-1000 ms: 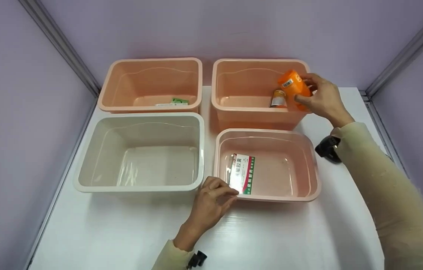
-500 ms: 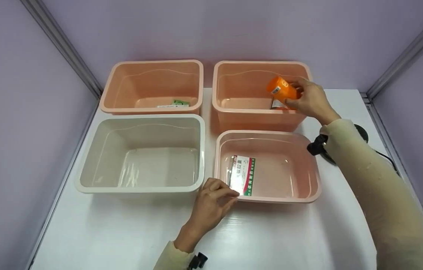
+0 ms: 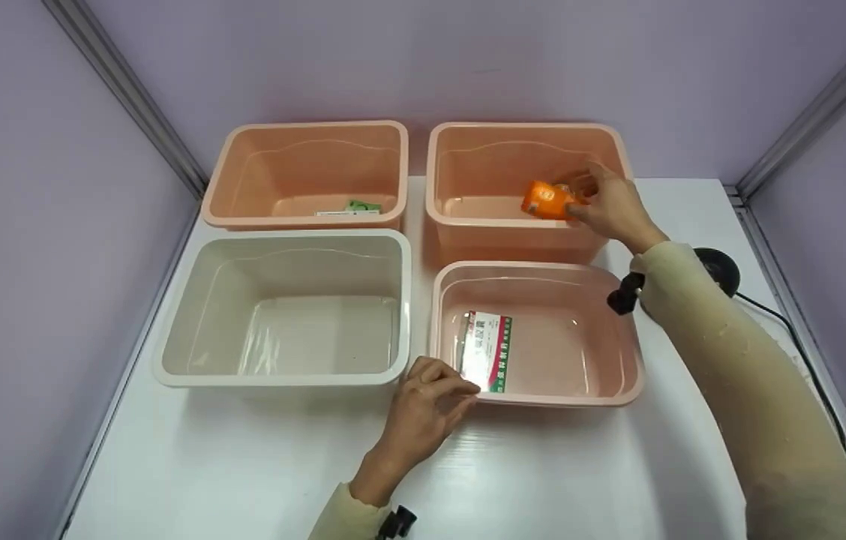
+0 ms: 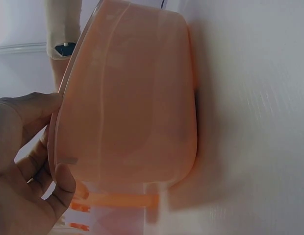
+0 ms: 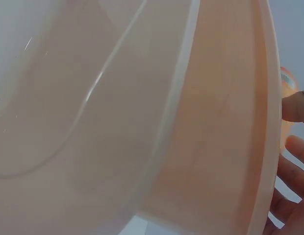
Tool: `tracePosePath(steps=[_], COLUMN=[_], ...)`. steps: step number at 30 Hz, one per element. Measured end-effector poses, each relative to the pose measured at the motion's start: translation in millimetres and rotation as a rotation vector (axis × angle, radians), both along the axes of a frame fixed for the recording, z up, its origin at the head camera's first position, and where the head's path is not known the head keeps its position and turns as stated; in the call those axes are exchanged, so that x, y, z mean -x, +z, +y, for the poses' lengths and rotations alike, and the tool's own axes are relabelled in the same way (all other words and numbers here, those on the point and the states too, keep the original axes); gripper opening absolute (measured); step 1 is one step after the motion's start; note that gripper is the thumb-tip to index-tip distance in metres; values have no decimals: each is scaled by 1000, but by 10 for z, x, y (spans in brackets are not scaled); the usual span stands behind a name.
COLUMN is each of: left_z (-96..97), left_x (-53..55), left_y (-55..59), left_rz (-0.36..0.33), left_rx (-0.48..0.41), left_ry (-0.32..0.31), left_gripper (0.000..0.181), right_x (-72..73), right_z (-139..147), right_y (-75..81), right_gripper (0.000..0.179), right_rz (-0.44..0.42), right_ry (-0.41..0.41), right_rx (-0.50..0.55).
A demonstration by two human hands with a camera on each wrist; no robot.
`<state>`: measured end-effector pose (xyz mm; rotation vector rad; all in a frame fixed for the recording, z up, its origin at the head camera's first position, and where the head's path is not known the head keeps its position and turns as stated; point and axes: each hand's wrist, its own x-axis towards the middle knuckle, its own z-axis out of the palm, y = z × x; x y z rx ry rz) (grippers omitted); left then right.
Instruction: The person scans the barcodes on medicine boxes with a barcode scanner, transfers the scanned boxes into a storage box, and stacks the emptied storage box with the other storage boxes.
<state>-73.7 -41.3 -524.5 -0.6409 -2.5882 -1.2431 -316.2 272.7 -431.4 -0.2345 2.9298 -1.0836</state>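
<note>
My right hand [image 3: 610, 206] reaches over the back right peach bin [image 3: 524, 234] and holds an orange bottle [image 3: 545, 199] by its right end. The bottle lies tilted almost level, low inside that bin. Part of it shows past the bin's rim in the right wrist view, beside my thumb [image 5: 295, 105]. A second small bottle in this bin is almost hidden behind it. My left hand [image 3: 423, 405] pinches the front left corner of the pale pink bin [image 3: 543, 400]. In that bin a flat white, red and green medicine box [image 3: 486, 351] leans near the left wall.
A white bin [image 3: 280, 379] stands front left. Behind it, another peach bin [image 3: 303, 223] holds a green and white packet [image 3: 361, 205]. A black round object [image 3: 719, 270] with a cable lies on the table [image 3: 258, 465] by my right sleeve. Purple walls enclose the sides.
My right hand has moved left and down into the back right bin with the orange bottle, which has tipped toward level and now covers the smaller bottle. My left hand keeps its place.
</note>
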Motion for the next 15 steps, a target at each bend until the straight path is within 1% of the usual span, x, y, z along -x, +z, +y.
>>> tracePosePath(steps=[5,10,15], left_z=[-14,-23,-23], left_x=[-3,-12,-6], left_y=[1,9,6], left_rz=[-10,-25,0], left_rx=[7,12,8], left_ry=[4,8,4], left_gripper=[7,7,6], right_x=[-5,-56,-126], right_z=[-17,-34,-53], right_y=[13,6,11], right_gripper=[42,40,40], right_rz=[20,22,38], right_ry=[-13,-11,-10], right_rx=[41,47,53])
